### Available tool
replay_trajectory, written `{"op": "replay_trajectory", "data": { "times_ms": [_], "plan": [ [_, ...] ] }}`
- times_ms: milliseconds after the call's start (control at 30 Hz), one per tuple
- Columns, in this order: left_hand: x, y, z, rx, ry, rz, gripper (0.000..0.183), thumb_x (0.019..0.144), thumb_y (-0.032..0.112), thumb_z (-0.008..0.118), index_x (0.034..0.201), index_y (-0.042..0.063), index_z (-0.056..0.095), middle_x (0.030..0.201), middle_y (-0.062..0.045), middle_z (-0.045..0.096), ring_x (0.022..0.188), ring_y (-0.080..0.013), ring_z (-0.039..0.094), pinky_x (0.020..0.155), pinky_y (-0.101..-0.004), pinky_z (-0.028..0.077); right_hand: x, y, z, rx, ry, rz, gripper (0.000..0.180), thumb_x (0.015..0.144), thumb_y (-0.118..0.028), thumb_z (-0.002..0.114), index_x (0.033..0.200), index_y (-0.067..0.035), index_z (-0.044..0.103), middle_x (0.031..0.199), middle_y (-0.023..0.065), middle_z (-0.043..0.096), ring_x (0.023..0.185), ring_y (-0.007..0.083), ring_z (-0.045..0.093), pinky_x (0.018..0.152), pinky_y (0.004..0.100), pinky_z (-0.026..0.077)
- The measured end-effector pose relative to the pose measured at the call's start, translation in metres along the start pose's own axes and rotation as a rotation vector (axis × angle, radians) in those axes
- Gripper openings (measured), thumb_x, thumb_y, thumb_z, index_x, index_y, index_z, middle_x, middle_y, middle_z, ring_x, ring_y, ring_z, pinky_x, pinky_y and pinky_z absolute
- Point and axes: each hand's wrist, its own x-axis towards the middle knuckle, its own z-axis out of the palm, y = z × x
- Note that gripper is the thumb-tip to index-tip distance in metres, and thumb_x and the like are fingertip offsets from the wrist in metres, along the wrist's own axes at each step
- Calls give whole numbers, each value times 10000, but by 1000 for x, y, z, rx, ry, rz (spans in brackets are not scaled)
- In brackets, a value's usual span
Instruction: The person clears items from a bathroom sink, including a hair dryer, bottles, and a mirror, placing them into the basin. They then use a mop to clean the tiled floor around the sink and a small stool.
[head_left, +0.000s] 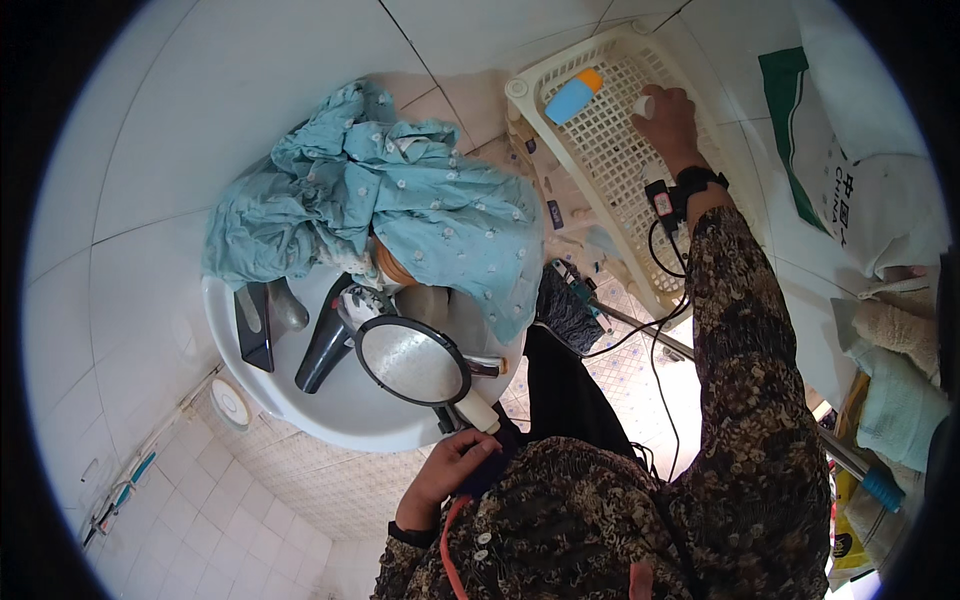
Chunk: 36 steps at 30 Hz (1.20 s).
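My right hand (670, 124) reaches over a cream plastic basket shelf (581, 174), its fingers around a small white round item (643, 106). Left of it in the same basket lies a blue bottle with an orange cap (573, 96). My left hand (465, 461) is at my front, fingers bent against dark cloth (491, 469) beside a cream-coloured handle or tube (477, 412); whether it grips anything is unclear. Just beyond, a round black-rimmed mirror (412, 359) lies over the white washbasin (337, 416). A black hair dryer (324, 341) and a smartphone (255, 327) rest in the basin.
Light-blue floral cloth (450, 202) is heaped over the basin's far side. Black cables (654, 330) hang by my right arm. A metal pole (645, 326) crosses below the basket. Folded towels (904, 412) and a white bag with a green edge (847, 195) are at the right.
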Motion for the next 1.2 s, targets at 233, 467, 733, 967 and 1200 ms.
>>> {"op": "replay_trajectory", "data": {
  "times_ms": [233, 467, 733, 967, 1200],
  "plan": [
    [2, 3, 2, 1, 7, -21, 256, 931, 248, 585, 992, 9, 654, 920, -23, 651, 885, -94, 566, 821, -243, 435, -1, -85, 4, -182, 95, -525, 448, 803, -38, 644, 1214, -202, 578, 1388, 107, 424, 1275, 360, 400, 873, 511, 483],
    [-4, 3, 0, 22, -16, 12, 241, 936, 235, 575, 979, 6, 640, 926, -22, 642, 890, -93, 565, 823, -244, 439, -2, -84, 24, -435, 11, -322, 448, 858, -180, 642, 1292, -229, 541, 1440, 71, 365, 1336, 333, 320, 874, 620, 475],
    [-9, -5, -9, 96, -74, 7, 245, 946, 239, 556, 942, 6, 632, 956, -38, 632, 938, -126, 563, 878, -266, 420, -75, -26, -21, 1335, -148, 371, 505, 859, -463, 593, 1203, -92, 588, 1151, 61, 596, 1118, 232, 550, 939, 494, 445],
    [-16, -8, -16, 203, -139, 46, 244, 947, 236, 560, 968, 3, 629, 952, -27, 635, 924, -108, 556, 860, -252, 423, -198, -66, -66, 2527, -423, 438, 506, 903, -447, 483, 1205, -45, 537, 1324, 147, 494, 1234, 335, 477, 973, 606, 406],
    [-23, -7, -13, 296, -195, 58, 220, 943, 214, 568, 962, 7, 639, 909, -19, 639, 889, -90, 555, 834, -239, 432, -303, -105, -58, 2747, -460, 498, 490, 869, -420, 500, 1116, -4, 575, 1374, 163, 448, 1257, 363, 455, 967, 677, 374]
  ]
}}
